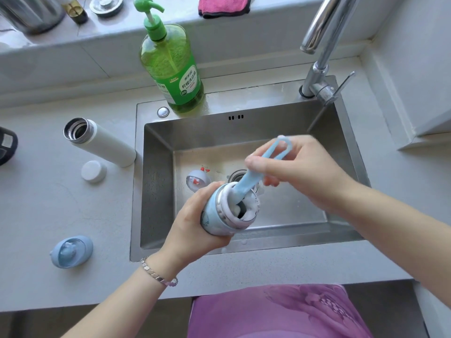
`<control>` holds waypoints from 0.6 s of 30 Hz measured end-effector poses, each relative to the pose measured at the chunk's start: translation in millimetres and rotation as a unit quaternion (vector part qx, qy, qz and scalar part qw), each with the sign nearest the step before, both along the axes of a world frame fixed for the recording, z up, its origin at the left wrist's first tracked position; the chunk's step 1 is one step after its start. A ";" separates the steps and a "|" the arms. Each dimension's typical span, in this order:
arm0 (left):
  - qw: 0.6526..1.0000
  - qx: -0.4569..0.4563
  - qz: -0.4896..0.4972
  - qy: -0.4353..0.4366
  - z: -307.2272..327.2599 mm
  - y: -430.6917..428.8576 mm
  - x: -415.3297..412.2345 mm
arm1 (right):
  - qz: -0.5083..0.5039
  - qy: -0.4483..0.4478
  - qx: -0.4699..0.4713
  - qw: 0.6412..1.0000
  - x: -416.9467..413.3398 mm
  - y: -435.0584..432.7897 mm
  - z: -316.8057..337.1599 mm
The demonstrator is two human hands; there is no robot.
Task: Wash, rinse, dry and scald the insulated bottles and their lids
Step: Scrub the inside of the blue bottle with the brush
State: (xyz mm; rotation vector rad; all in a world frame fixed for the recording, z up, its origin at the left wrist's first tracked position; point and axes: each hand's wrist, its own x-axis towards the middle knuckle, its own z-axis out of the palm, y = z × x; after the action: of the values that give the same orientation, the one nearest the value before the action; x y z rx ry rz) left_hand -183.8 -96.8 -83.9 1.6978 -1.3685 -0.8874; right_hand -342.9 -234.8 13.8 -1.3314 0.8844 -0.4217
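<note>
The left hand (195,223) is wrapping its fingers around the pale blue insulated bottle with a steel neck (217,215), holding it tilted above the front part of the rectangular stainless-steel sink (156,191), just inside the near rim. The right hand (300,172) is pinching the flat pale blue plastic handle of a bottle brush (253,176), whose head is sitting in the foam-filled mouth. A grey domed lid with red trim (198,179) is lying on the basin floor beside the drain, leaving open basin to the right. On the grey table (48,203) to the left, a white cylindrical insulated bottle (102,142) is standing uncapped close to the sink's edge, with a round white cap (94,171) just beside it and a pale blue oval lid (72,251) well apart, nearer the front edge.
</note>
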 end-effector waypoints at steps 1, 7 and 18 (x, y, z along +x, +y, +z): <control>1.000 -0.002 0.003 0.013 -0.2 0.2 -1.5 | 0.018 0.019 0.000 1.000 1.4 4.7 -2.7; 0.999 -0.026 0.016 0.025 2.2 -2.9 -0.6 | 0.050 0.050 -0.244 0.967 -3.9 22.0 -16.7; 0.999 0.004 0.012 0.034 0.6 -3.2 -6.4 | 0.008 0.026 -0.166 0.986 13.1 22.9 -19.1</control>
State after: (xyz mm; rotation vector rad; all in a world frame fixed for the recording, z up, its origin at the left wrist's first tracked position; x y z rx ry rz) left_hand -190.2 -100.1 -83.3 1.6710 -1.2987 -0.9302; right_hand -329.7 -211.9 -5.3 -1.6587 0.8709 -0.5411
